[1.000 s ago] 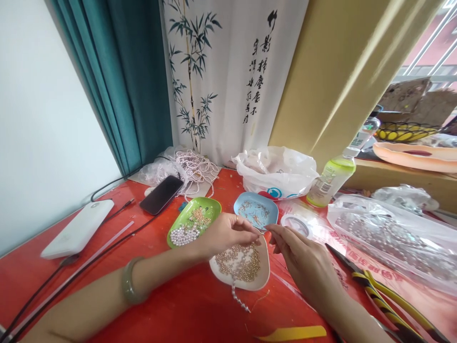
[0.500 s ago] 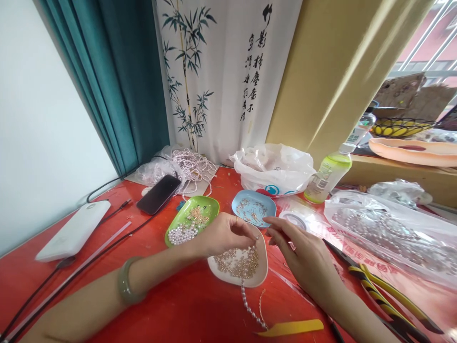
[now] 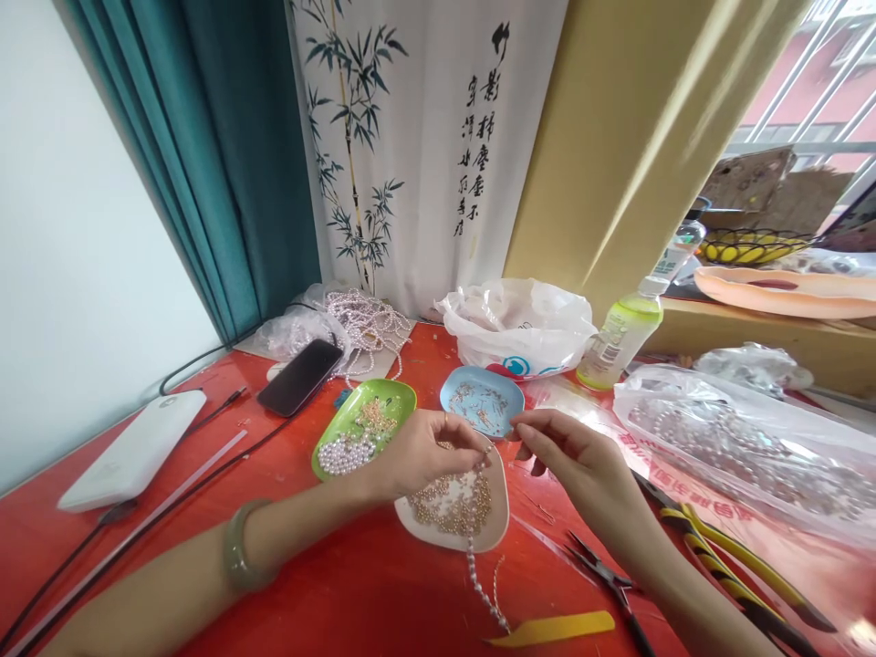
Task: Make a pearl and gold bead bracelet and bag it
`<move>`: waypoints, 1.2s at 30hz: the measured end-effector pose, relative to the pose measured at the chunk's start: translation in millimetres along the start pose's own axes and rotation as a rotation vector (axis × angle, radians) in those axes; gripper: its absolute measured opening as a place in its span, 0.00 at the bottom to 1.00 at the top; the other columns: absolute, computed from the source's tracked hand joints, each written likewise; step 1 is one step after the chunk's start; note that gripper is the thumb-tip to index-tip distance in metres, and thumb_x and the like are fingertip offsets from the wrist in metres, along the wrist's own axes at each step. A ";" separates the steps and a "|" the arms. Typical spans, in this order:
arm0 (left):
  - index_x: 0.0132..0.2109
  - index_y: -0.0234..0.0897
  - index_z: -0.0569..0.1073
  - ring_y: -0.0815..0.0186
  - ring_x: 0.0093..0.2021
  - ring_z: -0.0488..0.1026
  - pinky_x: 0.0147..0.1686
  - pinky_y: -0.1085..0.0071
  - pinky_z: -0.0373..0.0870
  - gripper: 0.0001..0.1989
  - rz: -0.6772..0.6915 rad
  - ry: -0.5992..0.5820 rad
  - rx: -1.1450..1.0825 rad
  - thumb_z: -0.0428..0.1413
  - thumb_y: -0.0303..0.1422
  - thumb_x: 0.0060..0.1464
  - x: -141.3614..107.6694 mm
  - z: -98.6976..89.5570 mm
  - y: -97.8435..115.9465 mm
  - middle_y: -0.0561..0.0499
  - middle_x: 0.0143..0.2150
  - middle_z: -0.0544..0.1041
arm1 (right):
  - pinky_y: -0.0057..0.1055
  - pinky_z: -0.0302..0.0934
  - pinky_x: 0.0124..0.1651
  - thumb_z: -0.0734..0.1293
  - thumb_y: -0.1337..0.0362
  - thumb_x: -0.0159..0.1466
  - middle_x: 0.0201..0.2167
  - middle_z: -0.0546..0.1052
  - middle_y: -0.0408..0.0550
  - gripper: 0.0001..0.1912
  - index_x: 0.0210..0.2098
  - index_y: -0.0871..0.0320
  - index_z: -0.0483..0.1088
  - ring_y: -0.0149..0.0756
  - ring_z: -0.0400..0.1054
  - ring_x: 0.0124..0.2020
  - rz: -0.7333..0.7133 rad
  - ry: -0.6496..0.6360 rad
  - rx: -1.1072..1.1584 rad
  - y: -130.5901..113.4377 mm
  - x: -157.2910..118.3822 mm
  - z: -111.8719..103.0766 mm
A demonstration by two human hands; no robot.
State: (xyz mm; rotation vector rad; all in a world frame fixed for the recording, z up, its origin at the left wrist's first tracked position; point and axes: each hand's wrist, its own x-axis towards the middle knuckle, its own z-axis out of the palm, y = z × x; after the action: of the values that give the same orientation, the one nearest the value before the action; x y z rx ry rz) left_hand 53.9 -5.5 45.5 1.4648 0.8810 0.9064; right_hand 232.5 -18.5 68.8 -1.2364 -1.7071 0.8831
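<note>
From here, the left hand (image 3: 438, 449) pinches the bead string (image 3: 472, 568) over the white dish (image 3: 502, 493), probably to catch strays; I can't tell if the right hand (image 3: 589, 464) grips anything.

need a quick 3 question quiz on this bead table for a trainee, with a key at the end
1. From which hand's fingertips does the beaded strand run down?
2. True or false: the green tray holds both white beads and gold-coloured beads.
3. What is worn on the left forearm?
a) a wristwatch
b) a bangle
c) a red string

Key: 1. The left hand; 2. True; 3. b
</note>
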 end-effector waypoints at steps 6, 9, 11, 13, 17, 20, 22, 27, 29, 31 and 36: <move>0.29 0.31 0.72 0.72 0.27 0.69 0.30 0.75 0.65 0.05 0.022 0.026 0.004 0.56 0.30 0.42 0.1 -0.7 -3.1 0.50 0.27 0.74 | 0.25 0.58 0.25 0.63 0.61 0.55 0.23 0.72 0.42 0.07 0.30 0.57 0.69 0.28 0.64 0.24 0.082 -0.222 -0.015 0.9 0.1 1.0; 0.29 0.31 0.72 0.71 0.27 0.69 0.30 0.74 0.65 0.05 0.025 0.038 0.025 0.56 0.29 0.42 0.6 -2.0 -4.7 0.51 0.26 0.74 | 0.27 0.59 0.28 0.63 0.61 0.54 0.28 0.73 0.44 0.07 0.31 0.56 0.69 0.29 0.64 0.27 0.068 -0.215 -0.092 2.4 1.2 -0.3; 0.29 0.31 0.72 0.72 0.27 0.69 0.30 0.74 0.65 0.04 0.032 0.043 0.046 0.55 0.29 0.43 0.9 -2.5 -5.3 0.51 0.26 0.74 | 0.27 0.58 0.29 0.63 0.61 0.55 0.29 0.73 0.44 0.07 0.31 0.56 0.69 0.29 0.64 0.27 0.056 -0.218 -0.141 2.2 1.0 -1.0; 0.29 0.31 0.72 0.72 0.27 0.68 0.30 0.74 0.64 0.04 0.042 0.048 0.054 0.55 0.28 0.43 1.0 -2.8 -5.4 0.51 0.26 0.73 | 0.27 0.58 0.28 0.63 0.61 0.55 0.27 0.73 0.43 0.07 0.31 0.55 0.70 0.29 0.64 0.27 0.056 -0.230 -0.185 1.0 0.3 -1.2; 0.29 0.31 0.71 0.72 0.27 0.68 0.29 0.76 0.63 0.04 0.047 0.050 0.053 0.55 0.28 0.43 0.6 -2.4 -4.3 0.52 0.27 0.73 | 0.26 0.58 0.27 0.62 0.61 0.55 0.26 0.73 0.43 0.07 0.31 0.55 0.70 0.29 0.64 0.26 0.040 -0.218 -0.189 -1.8 -0.7 -0.9; 0.29 0.31 0.71 0.72 0.28 0.68 0.30 0.76 0.64 0.05 0.035 0.052 0.065 0.56 0.30 0.43 -0.2 -1.3 -2.6 0.51 0.27 0.73 | 0.25 0.57 0.23 0.62 0.60 0.55 0.24 0.73 0.43 0.09 0.31 0.56 0.70 0.28 0.63 0.23 0.029 -0.147 -0.130 -2.7 -0.5 -0.8; 0.29 0.31 0.72 0.72 0.28 0.68 0.29 0.76 0.64 0.06 0.020 0.049 0.079 0.56 0.31 0.43 -1.1 -0.2 -1.5 0.50 0.28 0.73 | 0.24 0.57 0.22 0.62 0.59 0.55 0.24 0.73 0.43 0.09 0.29 0.57 0.70 0.28 0.62 0.22 0.016 -0.111 -0.098 -2.9 -0.5 -0.5; 0.30 0.32 0.72 0.73 0.26 0.68 0.26 0.77 0.64 0.06 0.014 0.037 0.123 0.55 0.31 0.44 -4.6 3.1 0.1 0.50 0.29 0.74 | 0.24 0.58 0.23 0.61 0.61 0.56 0.23 0.73 0.44 0.09 0.27 0.58 0.70 0.28 0.63 0.22 -0.007 -0.102 -0.135 -3.0 -2.4 1.2; 0.30 0.32 0.72 0.72 0.26 0.69 0.27 0.77 0.65 0.05 0.047 0.031 0.159 0.54 0.29 0.44 -6.4 4.2 0.7 0.50 0.29 0.74 | 0.25 0.58 0.24 0.60 0.64 0.55 0.22 0.72 0.43 0.07 0.26 0.58 0.69 0.28 0.63 0.23 -0.051 -0.087 -0.212 -3.9 -3.8 1.2; 0.29 0.31 0.72 0.72 0.27 0.69 0.29 0.76 0.66 0.04 0.115 0.035 0.219 0.53 0.27 0.43 -7.6 5.1 1.4 0.51 0.28 0.74 | 0.25 0.57 0.24 0.59 0.68 0.54 0.20 0.70 0.42 0.06 0.24 0.58 0.67 0.28 0.62 0.21 -0.132 -0.060 -0.315 -5.3 -5.4 0.0; 0.27 0.32 0.72 0.72 0.28 0.69 0.30 0.76 0.66 0.06 0.227 0.034 0.329 0.51 0.22 0.40 -7.2 5.7 1.7 0.52 0.27 0.74 | 0.25 0.55 0.25 0.58 0.70 0.54 0.20 0.67 0.42 0.05 0.23 0.58 0.63 0.28 0.60 0.21 -0.415 0.080 -0.613 -5.2 -7.3 -6.1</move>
State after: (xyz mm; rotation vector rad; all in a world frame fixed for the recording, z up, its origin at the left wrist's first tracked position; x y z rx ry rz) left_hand 56.1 -14.5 46.4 1.8670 0.9336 0.9872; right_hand 237.3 -26.4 74.3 -1.1954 -2.1420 0.0540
